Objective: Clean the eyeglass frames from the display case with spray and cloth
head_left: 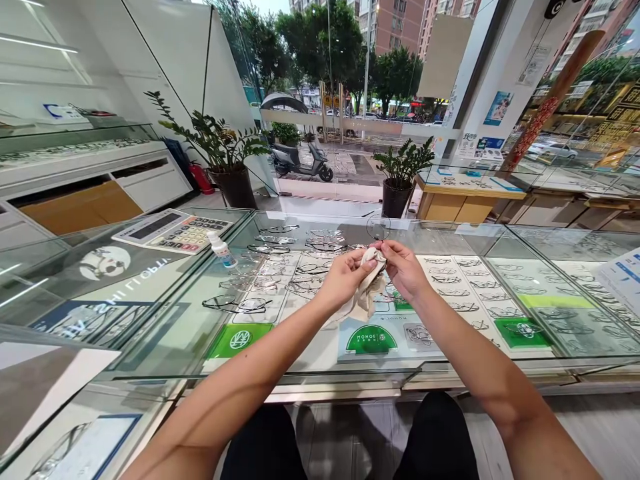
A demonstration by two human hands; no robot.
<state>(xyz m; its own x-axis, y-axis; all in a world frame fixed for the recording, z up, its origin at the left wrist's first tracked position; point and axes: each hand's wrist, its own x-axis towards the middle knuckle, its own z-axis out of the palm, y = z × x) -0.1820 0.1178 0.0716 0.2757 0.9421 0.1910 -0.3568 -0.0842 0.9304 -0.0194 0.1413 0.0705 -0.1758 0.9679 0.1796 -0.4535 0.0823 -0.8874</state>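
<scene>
Above the glass counter [325, 370], my left hand [350, 270] is closed around a crumpled beige cloth [367, 293], whose loose end hangs below. Close beside it my right hand [404, 270] pinches a thin-rimmed pair of eyeglasses [379, 228]; one round lens rises above the fingertips. The cloth and fingers hide the rest of that pair. On the counter to the left lie several other glasses [237, 305], folded or resting on their rims. A small white spray bottle [221, 251] with a blue label stands behind them.
A large calculator [173, 230] lies at the left on the counter. Under the glass are rows of spectacle frames [453, 292] and green display cards [523, 331]. Potted plants [235, 183] stand beyond, before the shop window. A paper sheet [623, 283] sits at the right edge.
</scene>
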